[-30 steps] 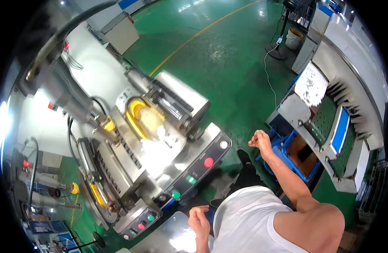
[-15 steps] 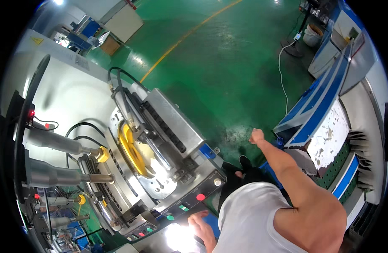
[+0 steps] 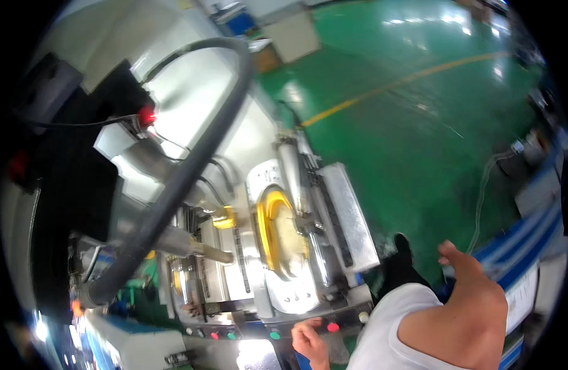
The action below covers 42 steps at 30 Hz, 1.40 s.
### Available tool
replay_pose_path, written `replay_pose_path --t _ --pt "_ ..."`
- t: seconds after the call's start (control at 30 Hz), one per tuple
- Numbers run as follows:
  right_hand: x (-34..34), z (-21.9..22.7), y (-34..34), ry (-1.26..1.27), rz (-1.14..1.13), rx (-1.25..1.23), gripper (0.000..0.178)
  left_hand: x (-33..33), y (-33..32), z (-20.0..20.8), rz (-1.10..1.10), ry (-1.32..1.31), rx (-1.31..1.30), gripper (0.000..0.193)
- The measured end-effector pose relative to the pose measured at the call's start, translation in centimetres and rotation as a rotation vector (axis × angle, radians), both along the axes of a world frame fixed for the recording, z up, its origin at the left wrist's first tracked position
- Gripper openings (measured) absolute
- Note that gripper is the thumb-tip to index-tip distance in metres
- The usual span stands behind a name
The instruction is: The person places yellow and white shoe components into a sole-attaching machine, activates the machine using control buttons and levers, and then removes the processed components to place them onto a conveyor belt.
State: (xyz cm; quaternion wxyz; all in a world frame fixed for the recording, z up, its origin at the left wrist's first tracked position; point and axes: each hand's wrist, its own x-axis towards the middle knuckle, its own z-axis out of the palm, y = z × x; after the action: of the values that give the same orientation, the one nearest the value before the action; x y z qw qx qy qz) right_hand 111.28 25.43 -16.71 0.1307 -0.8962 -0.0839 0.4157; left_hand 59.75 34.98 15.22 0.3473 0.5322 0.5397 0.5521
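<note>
Head: L hand (image 3: pixel 310 340) is by red btn (image 3: pixel 332 327), prob. for quick reach; yellow pad (image 3: pixel 268 237) sits fwd of its fingers, prob. centred for alignment. R hand (image 3: pixel 447 253) is well right. Blurred: can't tell if fingers are together/apart.

Dark control panel (image 3: pixel 349 321) — red, green buttons (image 3: pixel 333 327); along machine (image 3: pixel 355 228) front

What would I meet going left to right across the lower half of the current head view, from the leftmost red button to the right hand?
Leftmost red button → first green button → second green button → left hand → second red button → white button → dark shoe → right hand.
</note>
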Motion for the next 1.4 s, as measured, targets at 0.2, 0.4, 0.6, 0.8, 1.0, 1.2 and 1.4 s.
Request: replay_pose_path --t 0.2,0.4,0.6,0.8,1.0,1.2,1.4 --pt "10.2 -6.4 15.5 0.018 0.308 -0.123 0.032 12.3 3.6 4.5 0.2 0.216 -0.108 0.026" --pt "14.6 -8.8 28.4 0.226 -0.038 0.365 0.027 27.2 9.5 0.4 -0.173 0.16 -0.253 0.016" --pt "21.0 -0.8 28.9 0.328 -0.313 0.519 0.031 40.6 23.6 -0.2 -0.557 0.214 -0.548 0.014" --pt "28.8 0.0 31.6 0.139 -0.216 0.399 0.033 48.1 35.1 -3.6 -0.723 0.015 -0.648 0.013" --pt "41.8 2.5 34.1 0.114 -0.03 0.205 0.034 53.4 51.0 -7.4 -0.77 0.005 -0.66 0.006" --pt "55.9 -3.6 30.3 -0.287 1.198 0.1 0.021 55.8 72.4 -6.2 -0.547 -0.129 -0.535 0.008" --pt "53.0 -7.0 62.7 -0.009 1.093 -0.229 0.035 57.3 88.8 -7.4 -0.363 0.04 -0.514 0.012"
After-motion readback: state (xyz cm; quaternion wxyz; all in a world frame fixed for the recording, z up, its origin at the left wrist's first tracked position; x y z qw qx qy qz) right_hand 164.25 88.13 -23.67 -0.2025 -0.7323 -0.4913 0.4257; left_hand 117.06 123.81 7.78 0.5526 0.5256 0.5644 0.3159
